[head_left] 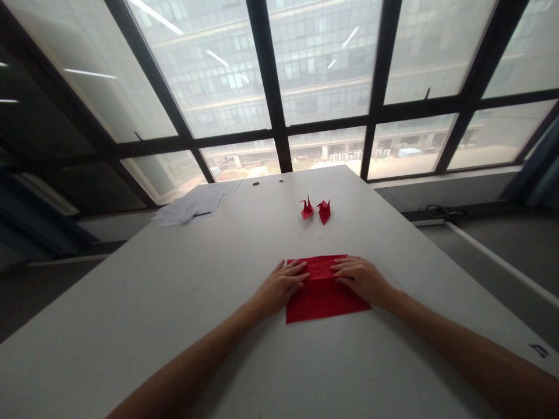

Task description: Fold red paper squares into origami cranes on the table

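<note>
A sheet of red paper [325, 302] lies on the white table in front of me, with a crease or folded edge running across its middle. My left hand [282, 285] rests on the left side of the paper, fingers stretched out over its upper part. On the right side, my right hand [362, 279] lies with its fingers extended across the paper toward the middle. Both hands press flat on the sheet and neither grips it. Beyond the paper stand two folded red paper cranes, a left one [307, 210] and a right one [324, 212].
The white table [196, 302] reaches toward large dark-framed windows. Several white papers [192, 203] lie at its far left with a dark pen [201, 214] on them. A round hole cover [255, 184] sits near the far edge. A dark mark [538, 350] is at the right edge.
</note>
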Available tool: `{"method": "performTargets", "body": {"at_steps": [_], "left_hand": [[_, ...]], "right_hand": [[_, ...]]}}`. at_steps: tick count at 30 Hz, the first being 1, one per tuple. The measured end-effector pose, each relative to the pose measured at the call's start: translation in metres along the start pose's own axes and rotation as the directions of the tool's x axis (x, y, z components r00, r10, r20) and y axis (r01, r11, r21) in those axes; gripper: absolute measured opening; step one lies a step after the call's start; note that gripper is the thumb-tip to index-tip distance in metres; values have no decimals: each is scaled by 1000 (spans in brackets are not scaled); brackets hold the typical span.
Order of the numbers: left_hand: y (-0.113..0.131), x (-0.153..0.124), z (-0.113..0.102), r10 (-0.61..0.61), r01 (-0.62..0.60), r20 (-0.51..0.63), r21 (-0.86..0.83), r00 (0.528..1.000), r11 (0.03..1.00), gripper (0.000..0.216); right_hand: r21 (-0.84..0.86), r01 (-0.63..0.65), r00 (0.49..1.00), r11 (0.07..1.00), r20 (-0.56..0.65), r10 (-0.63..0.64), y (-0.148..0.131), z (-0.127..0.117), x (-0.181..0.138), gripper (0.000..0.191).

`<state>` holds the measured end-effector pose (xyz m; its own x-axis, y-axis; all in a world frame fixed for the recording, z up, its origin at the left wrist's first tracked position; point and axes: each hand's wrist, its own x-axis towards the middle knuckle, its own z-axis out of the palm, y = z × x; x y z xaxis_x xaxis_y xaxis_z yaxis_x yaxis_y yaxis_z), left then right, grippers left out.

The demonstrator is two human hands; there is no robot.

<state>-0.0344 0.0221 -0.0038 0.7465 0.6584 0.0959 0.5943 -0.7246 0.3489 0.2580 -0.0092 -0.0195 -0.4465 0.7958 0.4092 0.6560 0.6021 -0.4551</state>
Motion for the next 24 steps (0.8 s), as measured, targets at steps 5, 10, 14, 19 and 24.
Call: {"method": "performTargets", "body": {"at_steps": [5,10,14,19,24], "left_hand": [[3,0,-4,-15,16,-59,10,998,1000,43],[16,0,-12,21,-10,-77,145,997,989,41],[20,0,-9,-4,20,-116,133,993,991,36],[13,0,-5,7,9,-155,105,988,994,44],[3,1,-5,52,-57,61,85,997,995,64]], "right_hand": [[-105,-113,992,988,-71,106,5,-3,0,28],[-217,-301,942,928,-222,254,-7,-6,-2,21],[-174,-204,979,963,-59,197,-19,-1,-4,27],[-61,-63,995,996,73,67,-18,3,-5,41],[-69,-44,998,997,49,48,-14,1,-6,40]]}}
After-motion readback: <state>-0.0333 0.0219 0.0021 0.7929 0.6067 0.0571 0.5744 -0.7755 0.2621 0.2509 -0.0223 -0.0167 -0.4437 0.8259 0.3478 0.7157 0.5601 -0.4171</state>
